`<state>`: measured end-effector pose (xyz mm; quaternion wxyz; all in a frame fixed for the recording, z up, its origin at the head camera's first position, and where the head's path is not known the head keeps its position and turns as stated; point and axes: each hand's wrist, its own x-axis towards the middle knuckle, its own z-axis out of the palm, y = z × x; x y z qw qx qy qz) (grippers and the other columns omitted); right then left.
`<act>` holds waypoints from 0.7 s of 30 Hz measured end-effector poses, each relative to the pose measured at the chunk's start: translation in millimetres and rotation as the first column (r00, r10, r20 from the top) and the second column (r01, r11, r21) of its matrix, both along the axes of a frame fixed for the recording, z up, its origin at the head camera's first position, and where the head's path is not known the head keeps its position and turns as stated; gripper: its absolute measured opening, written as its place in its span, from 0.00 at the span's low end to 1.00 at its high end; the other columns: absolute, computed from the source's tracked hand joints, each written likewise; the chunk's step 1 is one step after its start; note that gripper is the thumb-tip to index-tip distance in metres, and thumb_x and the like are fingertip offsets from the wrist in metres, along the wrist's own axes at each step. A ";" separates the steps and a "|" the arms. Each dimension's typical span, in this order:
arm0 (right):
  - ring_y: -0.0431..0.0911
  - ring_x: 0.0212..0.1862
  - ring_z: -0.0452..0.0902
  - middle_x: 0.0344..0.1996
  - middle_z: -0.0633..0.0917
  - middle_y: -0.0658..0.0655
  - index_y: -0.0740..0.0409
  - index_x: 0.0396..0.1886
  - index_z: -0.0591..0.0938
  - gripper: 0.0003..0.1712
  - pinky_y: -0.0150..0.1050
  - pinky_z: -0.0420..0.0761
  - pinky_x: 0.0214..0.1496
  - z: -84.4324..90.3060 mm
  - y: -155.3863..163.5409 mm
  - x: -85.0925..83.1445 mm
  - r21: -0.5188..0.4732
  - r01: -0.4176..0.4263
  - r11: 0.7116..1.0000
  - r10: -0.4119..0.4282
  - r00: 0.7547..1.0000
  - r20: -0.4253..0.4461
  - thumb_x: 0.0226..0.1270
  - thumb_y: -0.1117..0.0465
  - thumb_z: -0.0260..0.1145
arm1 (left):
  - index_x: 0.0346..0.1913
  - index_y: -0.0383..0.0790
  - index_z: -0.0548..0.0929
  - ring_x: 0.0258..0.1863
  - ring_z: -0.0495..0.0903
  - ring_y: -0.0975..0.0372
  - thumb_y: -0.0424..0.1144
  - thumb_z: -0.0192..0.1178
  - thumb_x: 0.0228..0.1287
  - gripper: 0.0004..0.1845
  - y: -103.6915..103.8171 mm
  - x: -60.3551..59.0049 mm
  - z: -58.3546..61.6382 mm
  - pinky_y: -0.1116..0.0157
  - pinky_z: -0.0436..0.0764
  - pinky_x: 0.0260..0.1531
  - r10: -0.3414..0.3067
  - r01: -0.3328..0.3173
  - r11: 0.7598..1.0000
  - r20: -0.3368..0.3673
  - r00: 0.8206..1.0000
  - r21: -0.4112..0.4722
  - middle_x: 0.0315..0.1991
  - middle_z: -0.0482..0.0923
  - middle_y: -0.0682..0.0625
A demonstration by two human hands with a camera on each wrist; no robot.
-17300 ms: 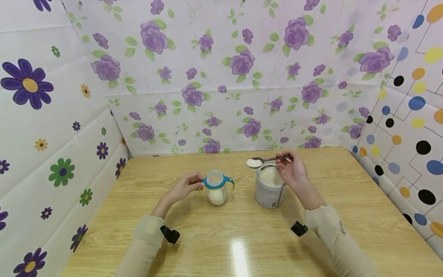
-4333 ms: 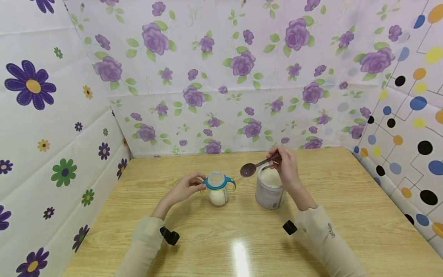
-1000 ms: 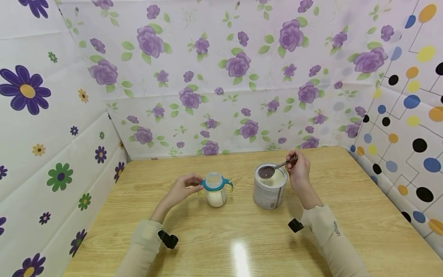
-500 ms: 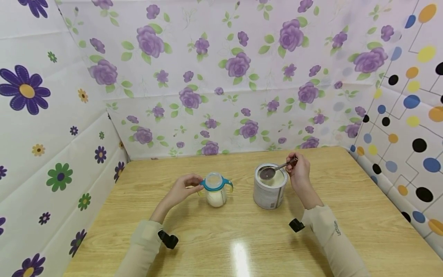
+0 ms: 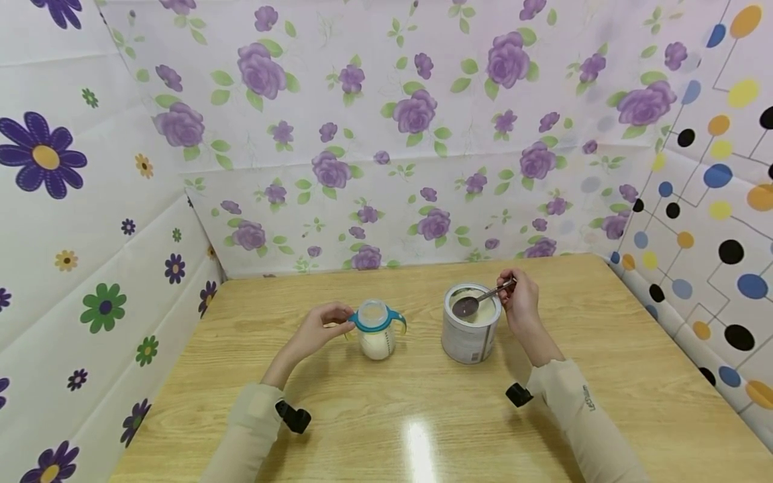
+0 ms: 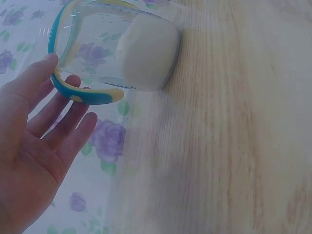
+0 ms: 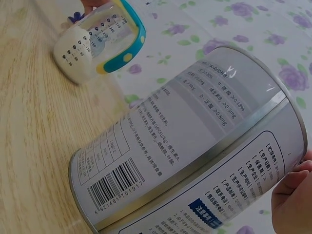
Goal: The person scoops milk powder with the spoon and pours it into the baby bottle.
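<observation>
My left hand (image 5: 323,332) holds one handle of a clear baby bottle (image 5: 376,343) with a blue collar, its thumb at the collar and fingers around the handle. White powder (image 6: 148,51) fills the lower part of the bottle, and measuring marks (image 7: 90,41) run up its side. My right hand (image 5: 521,298) pinches the handle of a dark spoon (image 5: 466,306). The spoon's bowl sits inside the mouth of an open metal tin (image 5: 470,342) of pale powder. In the right wrist view, the hand is partly cut off behind the printed tin (image 7: 195,141).
Both containers stand on a wooden table (image 5: 386,416), the bottle left of the tin. A flowered sheet (image 5: 374,168) rises along the table's back edge. Patterned sheets (image 5: 139,268) flank the sides. A black camera sits on each wrist.
Earlier the spoon carried white powder over the tin's left side, then hung bare there. In the last second its bowl has tipped slightly inside the tin. The left hand stays on the bottle.
</observation>
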<state>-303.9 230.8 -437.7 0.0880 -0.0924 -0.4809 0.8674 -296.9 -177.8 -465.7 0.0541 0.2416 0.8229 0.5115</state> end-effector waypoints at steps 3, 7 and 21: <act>0.36 0.15 0.64 0.17 0.77 0.47 0.55 0.24 0.75 0.22 0.26 0.64 0.16 -1.7 -0.7 0.5 0.027 -0.006 1.000 0.006 1.000 -0.005 0.79 0.60 0.43 | 0.52 0.39 0.81 0.46 0.81 0.55 0.36 0.62 0.67 0.13 -1.3 1.3 0.2 0.65 0.81 0.43 0.007 -0.007 1.000 -0.004 1.000 -0.004 0.47 0.82 0.41; 0.36 0.15 0.65 0.17 0.77 0.47 0.55 0.24 0.76 0.22 0.26 0.64 0.16 -2.7 -2.4 0.3 0.026 -0.017 1.000 0.017 1.000 -0.014 0.79 0.60 0.43 | 0.52 0.42 0.81 0.47 0.81 0.56 0.40 0.62 0.66 0.13 -3.2 3.1 1.4 0.65 0.81 0.45 0.008 -0.008 1.000 -0.016 1.000 -0.007 0.47 0.82 0.43; 0.35 0.15 0.65 0.18 0.78 0.46 0.54 0.26 0.77 0.18 0.25 0.63 0.17 -5.4 -0.2 0.8 0.014 -0.001 1.000 0.001 1.000 0.002 0.77 0.61 0.47 | 0.52 0.36 0.81 0.46 0.83 0.55 0.42 0.56 0.72 0.15 -9.9 2.9 -0.2 0.50 0.80 0.52 0.028 -0.028 0.999 0.004 1.000 0.032 0.47 0.82 0.40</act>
